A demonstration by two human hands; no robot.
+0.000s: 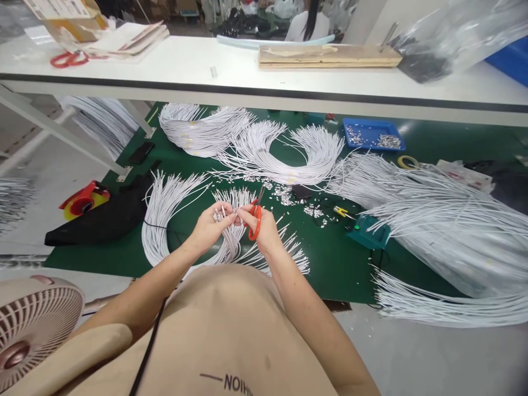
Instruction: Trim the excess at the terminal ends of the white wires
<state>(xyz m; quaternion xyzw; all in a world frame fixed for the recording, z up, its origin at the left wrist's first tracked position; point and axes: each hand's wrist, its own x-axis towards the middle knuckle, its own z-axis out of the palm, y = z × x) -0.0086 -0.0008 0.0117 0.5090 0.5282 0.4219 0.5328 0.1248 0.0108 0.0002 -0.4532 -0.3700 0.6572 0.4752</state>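
Note:
My left hand [213,224] is closed on white wires, whose ends with small metallic or white tips poke out between the fingers. My right hand [260,224] meets it at the fingertips and holds red-handled scissors [256,223], the blades pointing away from me. Exactly what the right fingertips pinch is too small to make out. Just beyond and below both hands lies a bundle of white wires [234,242], part of a loop that curves to the left [159,231]. Small white and silver pieces [282,193] are scattered past the right hand.
More coiled white wire bundles [206,132] lie behind on the green table [330,269]. A blue tray [373,135] holds small parts. At right are a teal device [368,231] and a long wire bundle [449,203]. A red tape dispenser [84,199] is left; a white shelf [185,66] spans above.

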